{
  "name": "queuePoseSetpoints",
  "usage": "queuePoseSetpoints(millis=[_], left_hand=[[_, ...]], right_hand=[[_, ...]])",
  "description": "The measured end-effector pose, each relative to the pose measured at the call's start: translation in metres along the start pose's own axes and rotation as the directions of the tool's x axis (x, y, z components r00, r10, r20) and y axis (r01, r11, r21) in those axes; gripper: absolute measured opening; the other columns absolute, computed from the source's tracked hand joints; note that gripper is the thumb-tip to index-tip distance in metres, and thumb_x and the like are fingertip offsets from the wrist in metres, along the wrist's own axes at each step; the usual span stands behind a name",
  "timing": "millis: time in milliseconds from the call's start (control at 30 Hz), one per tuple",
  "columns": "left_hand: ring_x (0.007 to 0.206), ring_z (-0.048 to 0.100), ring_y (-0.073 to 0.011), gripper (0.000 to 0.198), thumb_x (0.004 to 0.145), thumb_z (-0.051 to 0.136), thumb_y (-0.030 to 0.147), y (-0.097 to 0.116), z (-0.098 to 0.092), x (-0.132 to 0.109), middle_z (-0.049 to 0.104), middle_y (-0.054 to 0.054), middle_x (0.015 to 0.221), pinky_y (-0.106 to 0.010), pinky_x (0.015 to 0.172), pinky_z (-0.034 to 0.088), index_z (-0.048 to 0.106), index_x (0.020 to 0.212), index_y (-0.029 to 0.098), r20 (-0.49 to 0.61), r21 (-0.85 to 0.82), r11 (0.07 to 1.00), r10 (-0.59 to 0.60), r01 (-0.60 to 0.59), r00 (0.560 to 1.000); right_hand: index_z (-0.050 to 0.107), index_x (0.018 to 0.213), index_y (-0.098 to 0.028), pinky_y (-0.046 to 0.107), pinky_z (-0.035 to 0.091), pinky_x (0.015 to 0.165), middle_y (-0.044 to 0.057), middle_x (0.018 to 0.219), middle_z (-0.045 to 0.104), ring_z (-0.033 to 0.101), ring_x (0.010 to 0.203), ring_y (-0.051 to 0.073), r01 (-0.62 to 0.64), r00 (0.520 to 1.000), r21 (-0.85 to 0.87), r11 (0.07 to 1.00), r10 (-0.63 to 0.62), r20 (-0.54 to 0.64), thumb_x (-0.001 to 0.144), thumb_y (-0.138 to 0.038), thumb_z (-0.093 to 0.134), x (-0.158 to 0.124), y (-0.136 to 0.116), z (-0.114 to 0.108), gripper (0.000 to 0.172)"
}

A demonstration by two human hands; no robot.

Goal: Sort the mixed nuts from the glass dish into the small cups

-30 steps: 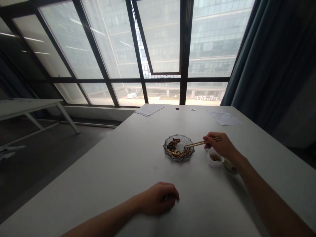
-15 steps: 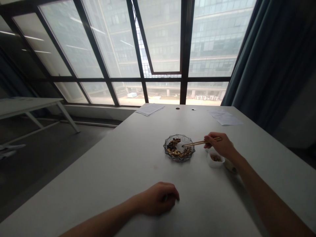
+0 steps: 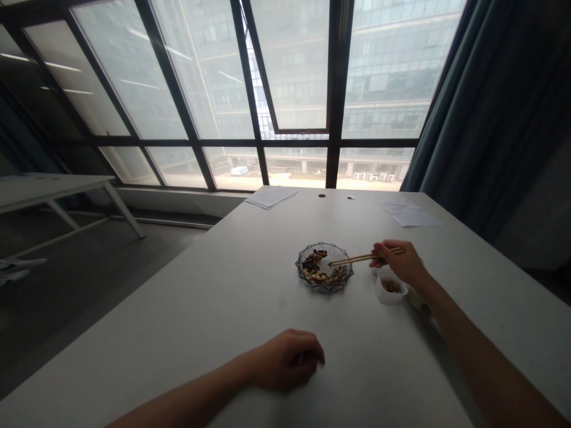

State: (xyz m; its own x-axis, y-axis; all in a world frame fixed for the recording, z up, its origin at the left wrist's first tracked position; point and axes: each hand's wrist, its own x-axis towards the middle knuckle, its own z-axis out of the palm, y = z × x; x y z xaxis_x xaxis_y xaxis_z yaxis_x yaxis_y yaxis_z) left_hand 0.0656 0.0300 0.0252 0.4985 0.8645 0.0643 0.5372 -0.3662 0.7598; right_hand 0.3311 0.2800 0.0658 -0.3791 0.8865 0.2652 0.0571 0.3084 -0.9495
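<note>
A glass dish (image 3: pixel 324 274) of mixed brown and dark nuts sits on the white table (image 3: pixel 214 321). My right hand (image 3: pixel 401 263) grips a pair of wooden chopsticks (image 3: pixel 357 258), whose tips reach over the dish's right half. Just under that hand stands a small white cup (image 3: pixel 390 289) with a few nuts in it, and a second small dish (image 3: pixel 417 301) peeks out behind my wrist. My left hand (image 3: pixel 288 359) rests on the table near me, fingers curled under in a loose fist with nothing visible in it.
Paper sheets lie at the table's far edge, one stack at the left (image 3: pixel 271 197) and one at the right (image 3: pixel 408 213). Large windows stand beyond. A dark curtain (image 3: pixel 491 107) hangs on the right. Another white table (image 3: pixel 49 190) stands at the left.
The chopstick tips have crept a little further left over the dish. My left hand has stayed put.
</note>
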Motion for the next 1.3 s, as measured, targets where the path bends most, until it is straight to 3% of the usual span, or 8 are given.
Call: queuePoseSetpoints(millis=[333, 800, 1300], left_hand=[[0.072, 0.057, -0.0128, 0.025, 0.085, 0.057, 0.012, -0.001, 0.0, 0.0, 0.066, -0.002, 0.088, -0.021, 0.069, 0.048, 0.071, 0.105, 0.019, 0.019, 0.021, 1.0, 0.002, -0.002, 1.0], [0.073, 0.058, -0.0131, 0.025, 0.086, 0.057, 0.011, 0.0, 0.0, 0.0, 0.067, -0.002, 0.087, -0.021, 0.07, 0.048, 0.072, 0.104, 0.018, 0.016, 0.03, 0.999, 0.017, -0.017, 1.0], [0.073, 0.058, -0.0133, 0.024, 0.086, 0.057, 0.013, 0.0, -0.001, 0.0, 0.067, -0.003, 0.088, -0.021, 0.07, 0.048, 0.072, 0.105, 0.019, 0.025, 0.029, 1.0, 0.003, -0.004, 1.0]], right_hand=[[0.074, 0.078, -0.015, 0.029, 0.064, 0.054, 0.011, 0.071, 0.078, 0.077, 0.061, 0.026, -0.041, 0.999, 0.046, 0.998, 0.042, -0.017, 0.077, -0.06, 0.08, 0.005, 0.012, 0.0, 0.046], [0.074, 0.076, -0.014, 0.028, 0.061, 0.051, 0.01, 0.066, 0.075, 0.074, 0.054, 0.023, -0.013, 1.0, 0.012, 1.0, 0.013, -0.015, 0.078, -0.061, 0.079, 0.003, 0.005, -0.004, 0.047], [0.072, 0.072, -0.016, 0.029, 0.063, 0.052, 0.011, 0.073, 0.078, 0.076, 0.058, 0.025, -0.026, 0.998, 0.045, 0.999, 0.029, -0.062, 0.076, -0.06, 0.08, -0.001, 0.0, -0.001, 0.045]])
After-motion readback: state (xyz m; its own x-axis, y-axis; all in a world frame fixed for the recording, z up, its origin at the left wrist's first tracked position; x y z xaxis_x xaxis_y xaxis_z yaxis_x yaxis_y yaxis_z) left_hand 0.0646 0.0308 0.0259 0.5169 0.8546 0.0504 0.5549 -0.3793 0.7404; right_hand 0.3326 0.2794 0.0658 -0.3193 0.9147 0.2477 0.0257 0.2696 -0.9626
